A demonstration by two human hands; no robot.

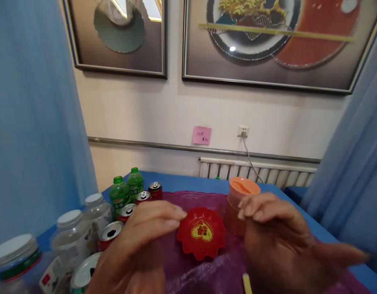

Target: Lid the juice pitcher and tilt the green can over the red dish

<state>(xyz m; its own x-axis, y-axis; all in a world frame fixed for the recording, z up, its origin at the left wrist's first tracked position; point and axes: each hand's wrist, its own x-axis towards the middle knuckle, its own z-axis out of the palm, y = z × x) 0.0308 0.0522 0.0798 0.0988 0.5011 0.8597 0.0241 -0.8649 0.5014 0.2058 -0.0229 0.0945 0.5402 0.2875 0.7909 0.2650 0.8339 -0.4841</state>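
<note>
A red scalloped dish (201, 249) with a yellow heart print lies on the purple sheet (188, 198), between my two hands. My left hand (142, 245) is raised at the dish's left with fingers stretched out, holding nothing. On the other side my right hand (280, 241) is up, fingers slightly bent and thumb spread to the right, also holding nothing. Just behind its fingertips stands a clear container with an orange lid (244, 186). Part of a thin yellow object (247, 283) shows at the bottom edge, near my right hand.
Along the left stand clear jars with white lids (69, 218), several drink cans (111, 232) and two green bottles (119, 196). Blue cloth (182, 182) covers the table. Blue curtains hang at both sides; a radiator (268, 171) and a wall socket are behind.
</note>
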